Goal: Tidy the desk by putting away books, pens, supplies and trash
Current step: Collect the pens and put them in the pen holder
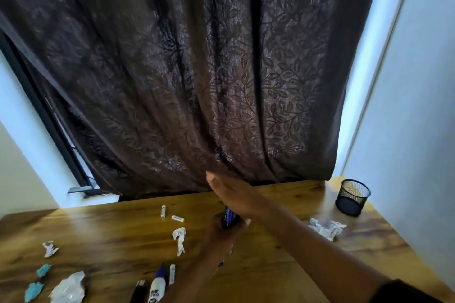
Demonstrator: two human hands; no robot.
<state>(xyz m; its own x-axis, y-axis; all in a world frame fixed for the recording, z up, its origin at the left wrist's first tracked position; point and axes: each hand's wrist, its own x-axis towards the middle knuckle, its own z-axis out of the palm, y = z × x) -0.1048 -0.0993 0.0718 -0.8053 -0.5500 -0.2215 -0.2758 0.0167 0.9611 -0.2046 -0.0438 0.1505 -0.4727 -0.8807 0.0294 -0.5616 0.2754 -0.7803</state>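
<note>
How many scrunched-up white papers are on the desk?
4: a crumpled wad near the black mesh cup, a twisted scrap mid-desk, a small scrap at the left, a big wad at the front left edge. The arms may hide more.

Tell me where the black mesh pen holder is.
The black mesh pen holder stands at the desk's far right corner, just beyond the crumpled paper.

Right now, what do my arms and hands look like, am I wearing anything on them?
Both hands are bare: no gloves or rings show. The right hand extends from a bare forearm with a dark sleeve at the elbow. The left hand and forearm are bare too.
</note>
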